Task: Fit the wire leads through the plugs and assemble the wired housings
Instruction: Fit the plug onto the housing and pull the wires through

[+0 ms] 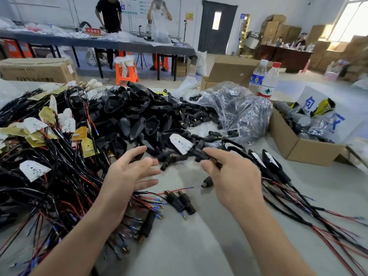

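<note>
Plug (200,154) is up off the counter (199,248), pinched between thumb and forefinger of the right hand (233,176), mid-frame, just in front of the housings (127,116). Other right fingers are curled under. White board (180,144) sits at the plug's far end; too blurred to tell if they're joined. Left hand (127,176) is spread wide with fingers straight and holds nothing, palm turned toward the right hand, near the plug but not touching it. Housings are one big black heap behind both hands. Leads (49,166) are a tangled black/red mass on the left, with white and yellow boards mixed in, running down past the left forearm. Two plugs (180,202) lie side by side on the counter between the wrists, among loose blue-tipped lead ends; one more single plug (207,182) lies just beside the right hand. Wired housings (268,159) sit in a row right of the right hand, white boards facing up, their leads trailing to the lower right. Clear bag (239,108) of black parts lies behind them, with more plugs spilled next to it. Open cardboard box (298,150) is at far right, two bottles (266,80) behind the bag.
</note>
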Available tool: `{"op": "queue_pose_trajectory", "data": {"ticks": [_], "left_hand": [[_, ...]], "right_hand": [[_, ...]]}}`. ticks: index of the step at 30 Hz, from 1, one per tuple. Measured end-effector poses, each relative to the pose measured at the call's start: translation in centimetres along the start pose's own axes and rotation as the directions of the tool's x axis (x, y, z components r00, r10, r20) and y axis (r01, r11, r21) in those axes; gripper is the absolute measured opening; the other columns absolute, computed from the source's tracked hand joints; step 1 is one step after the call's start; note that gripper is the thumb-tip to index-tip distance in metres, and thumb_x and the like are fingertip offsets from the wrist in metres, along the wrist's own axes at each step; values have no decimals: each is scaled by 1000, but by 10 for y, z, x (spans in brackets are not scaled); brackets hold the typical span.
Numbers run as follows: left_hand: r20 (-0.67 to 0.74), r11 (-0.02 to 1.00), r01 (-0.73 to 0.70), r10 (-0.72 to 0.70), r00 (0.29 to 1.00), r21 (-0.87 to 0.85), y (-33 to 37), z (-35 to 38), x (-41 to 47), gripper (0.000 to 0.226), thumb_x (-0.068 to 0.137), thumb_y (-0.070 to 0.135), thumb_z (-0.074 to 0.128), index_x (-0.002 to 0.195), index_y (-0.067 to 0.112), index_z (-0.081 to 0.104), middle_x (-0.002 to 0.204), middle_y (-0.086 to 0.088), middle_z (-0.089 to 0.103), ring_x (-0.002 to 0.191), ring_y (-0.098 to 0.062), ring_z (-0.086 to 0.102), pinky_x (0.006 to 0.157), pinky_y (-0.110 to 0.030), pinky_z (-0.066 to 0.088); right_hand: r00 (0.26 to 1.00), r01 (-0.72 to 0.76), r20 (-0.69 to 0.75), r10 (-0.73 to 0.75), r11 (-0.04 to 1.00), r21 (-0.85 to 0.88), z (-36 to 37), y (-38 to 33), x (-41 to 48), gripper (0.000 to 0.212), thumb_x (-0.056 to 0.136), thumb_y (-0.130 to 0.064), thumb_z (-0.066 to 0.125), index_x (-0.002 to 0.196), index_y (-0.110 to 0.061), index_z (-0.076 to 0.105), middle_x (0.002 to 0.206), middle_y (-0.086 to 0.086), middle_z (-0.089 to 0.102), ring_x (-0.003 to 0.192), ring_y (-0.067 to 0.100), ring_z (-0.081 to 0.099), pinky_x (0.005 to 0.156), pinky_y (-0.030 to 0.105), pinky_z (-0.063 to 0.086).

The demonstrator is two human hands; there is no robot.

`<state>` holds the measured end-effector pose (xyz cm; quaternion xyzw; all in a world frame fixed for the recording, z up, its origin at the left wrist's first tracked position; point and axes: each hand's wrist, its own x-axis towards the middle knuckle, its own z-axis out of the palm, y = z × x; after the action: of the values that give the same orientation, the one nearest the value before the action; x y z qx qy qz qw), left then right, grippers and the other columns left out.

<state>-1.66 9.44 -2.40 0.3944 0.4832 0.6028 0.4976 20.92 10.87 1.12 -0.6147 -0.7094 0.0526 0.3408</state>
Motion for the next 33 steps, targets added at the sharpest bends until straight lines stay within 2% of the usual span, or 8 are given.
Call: {"op": "queue_pose_trajectory", "data": {"ticks": [6,10,14,18,22,27,30,33], "left_hand": [[-10,990,-27,28,1000,139,-2,5,-3,19,99,12,65,113,22,73,98,-8,79,86,-24,77,70,-28,63],[-9,955,-57,62,998,293,-10,6,-5,16,97,11,68,105,23,77,91,-4,80,85,-21,77,75,-31,63],[11,804,-185,216,976,565,-12,6,-8,21,92,16,75,101,35,74,91,16,77,88,2,72,86,-20,55],[86,502,-264,350,933,824,-14,10,-14,28,88,25,75,113,38,73,107,26,68,83,7,62,85,-17,44],[110,299,-222,349,931,928,-18,13,-13,38,87,23,72,125,23,71,130,4,65,125,-14,51,102,-29,37],[110,-66,-92,341,934,994,-16,1,-6,48,92,38,64,134,13,65,146,-10,57,143,-29,42,123,-49,25],[30,-138,5,249,968,990,-11,-7,-5,51,97,46,46,139,18,55,145,-5,56,139,-24,44,117,-45,32],[52,-81,-37,199,979,996,-11,-6,-6,45,98,40,43,138,23,53,129,0,66,120,-21,58,104,-40,39]], "right_hand": [[897,-391,-246,369,919,-49,-38,74,17,28,86,-51,70,112,-43,75,100,4,77,95,35,68,79,40,51],[876,-465,-185,445,881,-84,-21,104,14,24,95,-41,59,103,-27,77,92,9,74,89,37,62,72,36,42],[870,-468,-238,431,875,-124,-7,101,16,31,94,-28,56,120,-22,71,116,12,64,115,35,54,103,45,41],[942,-254,-262,209,955,-152,11,64,7,50,88,-14,60,138,-18,62,146,13,50,137,32,41,118,48,31],[985,-1,-169,-31,983,-182,41,21,-8,50,85,-13,63,135,-17,63,154,13,46,144,32,37,121,46,24],[970,215,120,-212,977,-10,81,-13,-15,49,87,-18,55,136,-16,58,152,6,47,146,26,34,122,45,27],[957,111,255,-139,986,121,93,-21,-4,64,89,-26,53,152,-22,43,159,1,37,150,21,25,124,40,22],[926,125,347,-146,989,83,102,-26,9,70,88,-32,55,156,-23,38,159,-2,37,147,19,24,124,33,18]]}}
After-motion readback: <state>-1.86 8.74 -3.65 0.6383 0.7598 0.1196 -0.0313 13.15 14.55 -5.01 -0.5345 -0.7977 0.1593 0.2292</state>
